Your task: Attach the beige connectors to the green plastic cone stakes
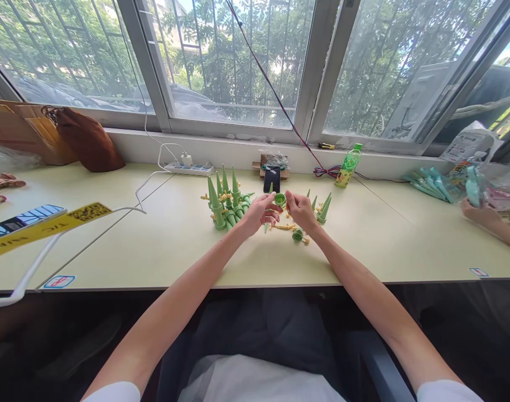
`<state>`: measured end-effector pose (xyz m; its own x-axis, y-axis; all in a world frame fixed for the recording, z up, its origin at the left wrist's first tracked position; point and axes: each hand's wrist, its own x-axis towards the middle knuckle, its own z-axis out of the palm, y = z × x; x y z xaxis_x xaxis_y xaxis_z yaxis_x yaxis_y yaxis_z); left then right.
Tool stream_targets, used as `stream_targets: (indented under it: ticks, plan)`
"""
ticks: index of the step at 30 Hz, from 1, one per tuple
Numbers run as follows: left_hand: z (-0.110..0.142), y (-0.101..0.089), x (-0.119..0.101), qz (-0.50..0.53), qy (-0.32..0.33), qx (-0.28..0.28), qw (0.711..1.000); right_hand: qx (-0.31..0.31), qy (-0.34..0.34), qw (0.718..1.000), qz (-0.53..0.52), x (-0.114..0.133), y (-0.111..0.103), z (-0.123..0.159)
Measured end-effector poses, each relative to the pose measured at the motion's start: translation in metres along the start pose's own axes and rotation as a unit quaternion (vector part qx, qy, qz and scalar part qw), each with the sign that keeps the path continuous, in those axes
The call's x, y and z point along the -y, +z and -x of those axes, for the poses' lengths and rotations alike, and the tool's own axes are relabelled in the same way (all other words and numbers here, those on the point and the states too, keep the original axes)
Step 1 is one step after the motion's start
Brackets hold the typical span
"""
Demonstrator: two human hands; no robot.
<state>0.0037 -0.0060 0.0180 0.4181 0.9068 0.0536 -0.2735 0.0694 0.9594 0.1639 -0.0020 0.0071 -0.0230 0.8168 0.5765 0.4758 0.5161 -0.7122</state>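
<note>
My left hand (258, 214) and my right hand (300, 211) meet above the pale table (163, 245), both closed in pinches around one small green cup-shaped plastic part (280, 199). A thin green spike (266, 226) hangs below my left fingers. To the left stands a cluster of upright green cone spikes (226, 202) with small yellow pieces. More green cones (323, 210) stand just right of my right hand. Loose yellow pieces (286, 226) and a green ring part (297, 236) lie on the table under my hands.
A black phone (272, 178) leans at the back by a white power strip (189, 167) and a green bottle (347, 166). A brown bag (87, 144) sits far left, teal packets (434, 184) far right. Another person's hand (477, 213) rests at the right edge.
</note>
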Motion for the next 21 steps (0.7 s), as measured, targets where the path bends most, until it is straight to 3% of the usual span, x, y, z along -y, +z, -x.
stream_targets:
  ticks: [12,21]
  plan:
    - [0.0065,0.0043,-0.0028,-0.074,0.080,-0.024,0.994,0.000,0.016,1.000,-0.007,0.0016,-0.0021,-0.0006]
    - [0.0064,0.0052,-0.0042,-0.079,0.061,-0.050,0.994,0.005,0.008,1.000,0.012,0.0017,-0.0014,-0.0007]
